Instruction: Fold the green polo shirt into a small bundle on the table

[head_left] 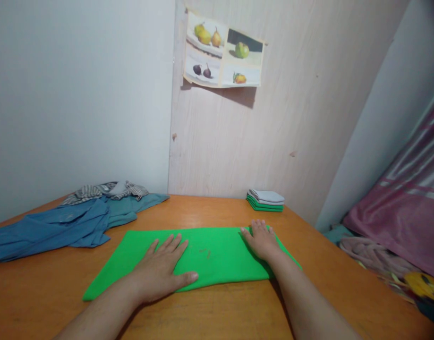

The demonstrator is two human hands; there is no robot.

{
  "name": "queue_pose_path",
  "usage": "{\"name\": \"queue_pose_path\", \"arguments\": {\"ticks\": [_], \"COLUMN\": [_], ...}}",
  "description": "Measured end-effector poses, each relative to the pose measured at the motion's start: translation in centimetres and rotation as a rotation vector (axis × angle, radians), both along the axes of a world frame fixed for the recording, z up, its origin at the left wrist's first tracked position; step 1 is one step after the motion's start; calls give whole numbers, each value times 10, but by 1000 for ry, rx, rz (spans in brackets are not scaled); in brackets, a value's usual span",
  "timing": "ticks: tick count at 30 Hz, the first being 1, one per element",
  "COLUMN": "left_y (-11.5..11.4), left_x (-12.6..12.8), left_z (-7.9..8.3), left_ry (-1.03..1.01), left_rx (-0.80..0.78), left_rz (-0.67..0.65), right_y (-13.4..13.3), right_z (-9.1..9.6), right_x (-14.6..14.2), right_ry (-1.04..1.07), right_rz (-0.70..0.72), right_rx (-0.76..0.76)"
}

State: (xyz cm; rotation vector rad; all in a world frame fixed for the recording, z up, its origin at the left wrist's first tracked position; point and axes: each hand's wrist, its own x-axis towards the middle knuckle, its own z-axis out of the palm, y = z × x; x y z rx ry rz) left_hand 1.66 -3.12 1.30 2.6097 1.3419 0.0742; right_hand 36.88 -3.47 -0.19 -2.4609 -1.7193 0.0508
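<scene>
A bright green cloth (217, 257), folded into a long flat strip, lies across the table in front of me. My left hand (160, 269) rests on its left half with the fingers spread and the thumb pointing right. Near the cloth's right end, my right hand (261, 240) lies flat, its fingers apart and reaching the far edge. Neither hand grips anything. Small brownish marks show on the cloth between the hands.
The orange table (202, 311) meets the wall at the back. A neat folded stack of green and grey cloths (265, 200) sits at the far right. Crumpled blue clothes (61, 224) and a striped garment (103, 190) lie at the left. A pink curtain (401, 212) hangs at right.
</scene>
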Motion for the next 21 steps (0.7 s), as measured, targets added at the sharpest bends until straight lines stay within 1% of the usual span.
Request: {"name": "queue_pose_path", "arguments": {"ticks": [3,7,11,15,18,21], "left_y": [1,2,3,3,2,1], "left_x": [0,-1,-1,-1,-1,-1], "left_z": [-2,-4,-4,-4,-3,-2], "left_ry": [-13,-8,-8,8,7,-6], "left_rx": [14,16,13,13,16,9], "left_rz": [0,-2,-3,-2,0,-4], "right_y": [2,4,4,3,2,2], "right_z": [-7,-14,-12,-8,-10,-12], "right_x": [10,14,17,23,26,27], "right_ry": [4,-2,-1,2,13,12], "right_rz": [-51,-57,-69,-137,-166,-162], "right_rx": [-49,-74,-50,-29,-57,-60]}}
